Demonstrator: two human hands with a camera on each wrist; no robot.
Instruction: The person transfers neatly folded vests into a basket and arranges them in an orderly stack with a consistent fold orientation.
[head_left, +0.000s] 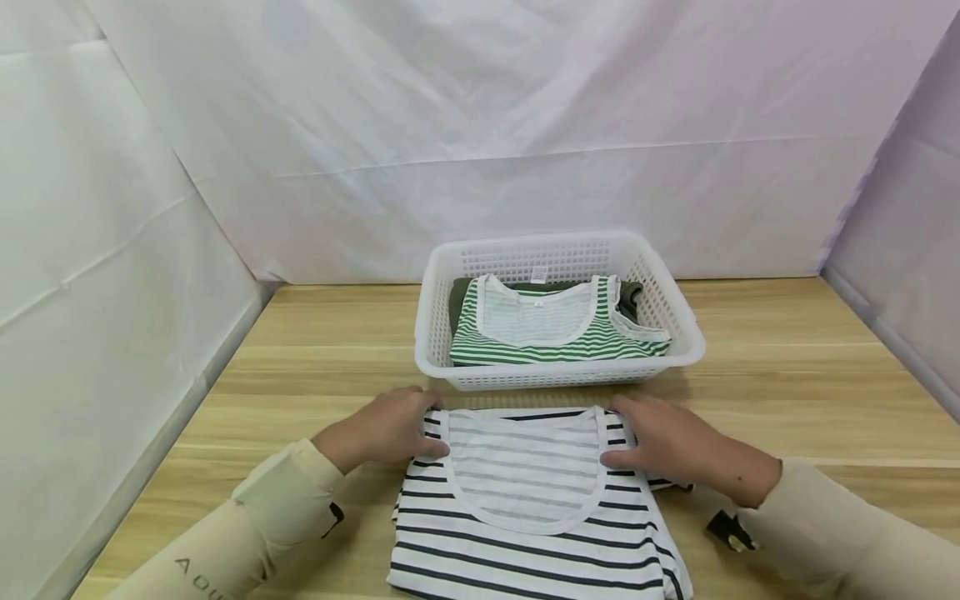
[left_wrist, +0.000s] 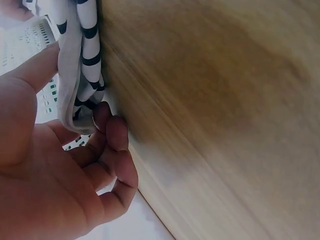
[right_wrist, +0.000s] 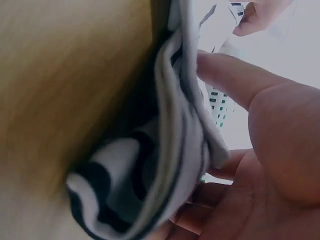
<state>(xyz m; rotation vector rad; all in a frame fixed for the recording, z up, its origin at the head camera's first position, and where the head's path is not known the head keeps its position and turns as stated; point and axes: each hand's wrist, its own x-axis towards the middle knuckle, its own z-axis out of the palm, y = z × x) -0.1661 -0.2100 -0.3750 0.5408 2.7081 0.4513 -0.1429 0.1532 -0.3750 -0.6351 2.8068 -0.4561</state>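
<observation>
A folded white shirt with black stripes and a wide scoop neck (head_left: 525, 546) lies on the table at the front middle. At its upper left shoulder, my left hand (head_left: 390, 429) pinches the fabric, thumb on top. The left wrist view shows that hand's fingers (left_wrist: 117, 132) curled behind the shirt's edge (left_wrist: 70, 75). My right hand (head_left: 671, 442) holds the opposite shoulder in the same way. In the right wrist view its thumb presses the front of the layered cloth (right_wrist: 175, 130), and the other fingers are partly hidden behind it.
Just beyond the shirt stands a white plastic basket (head_left: 558, 379). Inside are a folded green-and-white striped top (head_left: 517, 354) and a dark green cloth (head_left: 459, 304). White sheets (head_left: 525, 200) hang behind and on both sides of the wooden table (head_left: 322, 333).
</observation>
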